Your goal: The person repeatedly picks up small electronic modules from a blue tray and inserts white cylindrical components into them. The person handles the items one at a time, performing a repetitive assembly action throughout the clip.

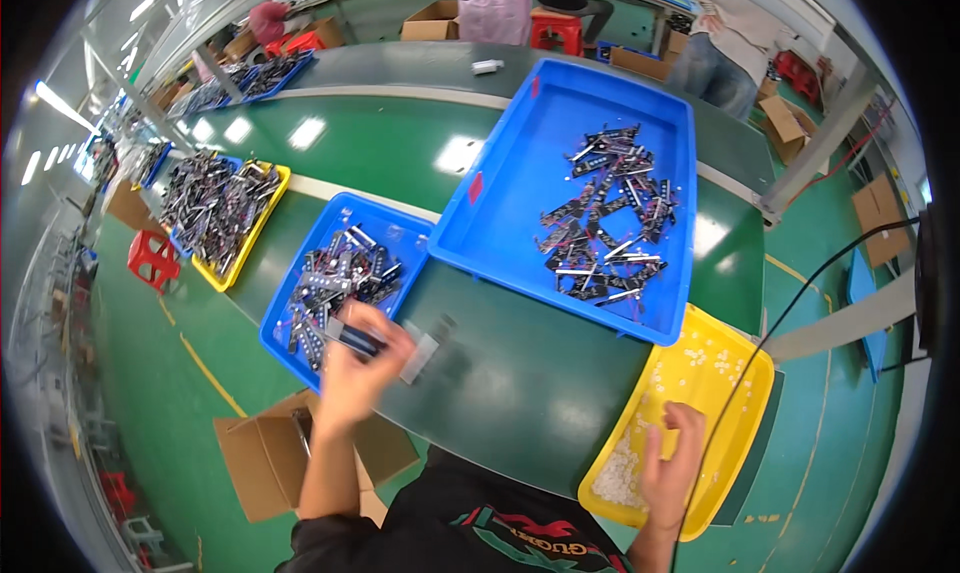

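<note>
My left hand point(358, 371), slightly blurred, is closed around a dark strip-shaped part point(358, 340) with a silvery end, above the near edge of a small blue tray point(412, 276). That tray holds a heap of similar dark electronic strips point(345, 273) with silver pieces and thin wires. Just right of this hand, a small greyish block point(425, 353) rests on the dark green table point(500, 373). My right hand point(672, 468) hovers over or in a yellow tray point(745, 413), thumb and half-bent fingers apart. Small white pieces point(618, 478) lie piled beside it and scattered farther up the tray.
A large blue tray point(510, 193) with more strips point(610, 223) stands ahead. At far left is a filled yellow tray point(240, 263). A black cable point(790, 308) hangs across the right side. A cardboard box point(255, 463) stands below the table. People work behind.
</note>
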Available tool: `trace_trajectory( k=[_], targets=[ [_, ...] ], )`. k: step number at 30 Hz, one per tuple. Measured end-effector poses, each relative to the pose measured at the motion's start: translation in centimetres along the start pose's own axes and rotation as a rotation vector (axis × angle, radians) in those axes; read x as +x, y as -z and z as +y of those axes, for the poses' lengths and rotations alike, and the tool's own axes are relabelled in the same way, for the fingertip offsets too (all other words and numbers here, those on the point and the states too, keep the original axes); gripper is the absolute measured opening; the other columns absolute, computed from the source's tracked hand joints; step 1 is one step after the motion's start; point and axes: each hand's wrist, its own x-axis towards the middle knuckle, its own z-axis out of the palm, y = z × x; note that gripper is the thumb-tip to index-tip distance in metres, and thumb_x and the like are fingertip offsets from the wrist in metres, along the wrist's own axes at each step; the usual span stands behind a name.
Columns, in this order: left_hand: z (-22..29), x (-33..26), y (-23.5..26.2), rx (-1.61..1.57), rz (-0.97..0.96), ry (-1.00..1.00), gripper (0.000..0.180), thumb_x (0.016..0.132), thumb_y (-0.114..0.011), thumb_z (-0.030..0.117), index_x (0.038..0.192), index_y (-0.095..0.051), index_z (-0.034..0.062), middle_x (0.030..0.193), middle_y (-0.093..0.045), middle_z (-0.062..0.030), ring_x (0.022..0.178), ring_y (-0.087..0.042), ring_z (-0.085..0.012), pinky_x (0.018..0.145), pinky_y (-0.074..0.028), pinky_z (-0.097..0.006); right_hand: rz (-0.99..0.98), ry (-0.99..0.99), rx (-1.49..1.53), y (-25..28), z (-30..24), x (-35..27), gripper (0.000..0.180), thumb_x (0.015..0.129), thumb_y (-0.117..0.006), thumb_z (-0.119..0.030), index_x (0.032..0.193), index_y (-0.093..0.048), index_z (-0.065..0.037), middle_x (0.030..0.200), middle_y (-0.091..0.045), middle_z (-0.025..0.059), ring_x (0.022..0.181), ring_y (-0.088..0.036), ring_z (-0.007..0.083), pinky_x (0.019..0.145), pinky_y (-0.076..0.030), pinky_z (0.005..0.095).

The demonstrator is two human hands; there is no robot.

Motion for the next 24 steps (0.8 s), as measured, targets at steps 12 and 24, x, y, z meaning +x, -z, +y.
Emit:
trace_trajectory(
  k=[12, 24],
  targets=[
    [-3.8, 15.6, 6.4, 1.683, -0.133, -0.398, 0.023, 0.078, -0.053, 0.001, 0.101, -0.048, -0.0019, 0.094, -0.062, -0.0199, 0.086, -0.063, -0.0355, 0.074, -0.052, -0.044, -0.183, -0.183, -0.442, 1.4, 4.4, -1.7, 0.052, 0.087, -0.059, -0.016, 0.133, -0.043, 0.004, 0.140, -0.036, 0.0253, 0.129, -0.034, 0.0435, 0.108, -0.027, 0.0475],
    [-2.4, 15.1, 4.0, 1.581, -0.332, -0.263, 0.023, 0.077, -0.064, 0.011, 0.098, -0.058, 0.0044, 0.097, -0.062, -0.0178, 0.097, -0.058, -0.0364, 0.084, -0.047, -0.045, -0.169, 0.000, -0.364, 0.1, 4.0, -2.5, 0.045, 0.080, -0.067, -0.019, 0.121, -0.057, -0.001, 0.134, -0.047, 0.0173, 0.124, -0.042, 0.0372, 0.103, -0.030, 0.0498]
  ],
)
